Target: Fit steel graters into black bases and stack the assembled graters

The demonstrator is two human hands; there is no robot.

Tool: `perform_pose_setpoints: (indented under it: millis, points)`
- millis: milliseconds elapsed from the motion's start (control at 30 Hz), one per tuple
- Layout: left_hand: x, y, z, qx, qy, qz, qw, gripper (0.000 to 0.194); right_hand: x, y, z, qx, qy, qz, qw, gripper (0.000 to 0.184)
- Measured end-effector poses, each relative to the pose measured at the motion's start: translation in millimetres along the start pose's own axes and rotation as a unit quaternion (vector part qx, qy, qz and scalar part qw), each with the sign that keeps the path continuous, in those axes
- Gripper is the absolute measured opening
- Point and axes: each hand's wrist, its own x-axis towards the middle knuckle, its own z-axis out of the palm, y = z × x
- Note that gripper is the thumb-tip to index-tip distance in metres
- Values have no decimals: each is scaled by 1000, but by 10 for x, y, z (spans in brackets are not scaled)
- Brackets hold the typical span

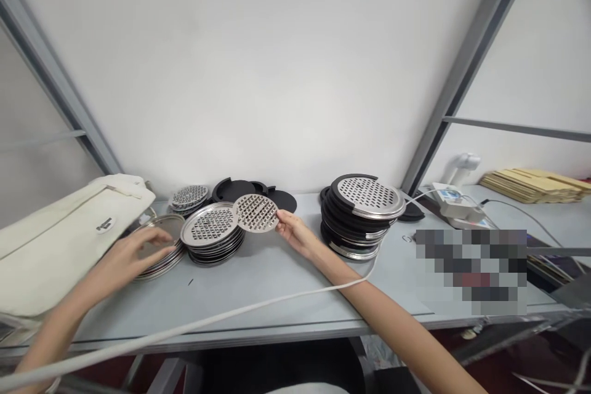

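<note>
My right hand (295, 233) pinches the right edge of a round perforated metal disc (256, 213), which looks like a grater plate. The disc is raised, its left edge overlapping the right side of a stack of rimmed plates (210, 226) in my view. A similar holed disc lies on top of that stack. My left hand (138, 252) is over a stack of shiny metal rings (159, 269) at the left, thumb and fingers apart. Whether its fingertips touch the rings, I cannot tell. Behind them sits a small pile of loose perforated discs (189, 195).
Black round holders (233, 189) lie against the wall. A tall stack of black holders and metal discs (369, 197) stands right of centre. A white cable (258, 305) crosses in front. A cream bag (69, 228) leans at left; wooden boards (535, 184) lie far right.
</note>
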Motion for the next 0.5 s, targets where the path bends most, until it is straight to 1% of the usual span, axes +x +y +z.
perform_pose_setpoints:
  millis: [100,233,367,500]
  points:
    - [-152,-225,70,-5,-25,6,1000,43,21,17,-32,9,10,-9,1000,31]
    - [-222,-372,127,-20,-37,-7,999,37,27,32,-46,9,16,-10,1000,29]
    - [-235,-399,87,9,-23,0,1000,39,31,31,-60,8,22,-10,1000,28]
    - [-250,-329,8,77,15,35,996,41,33,28,-68,9,24,-13,1000,26]
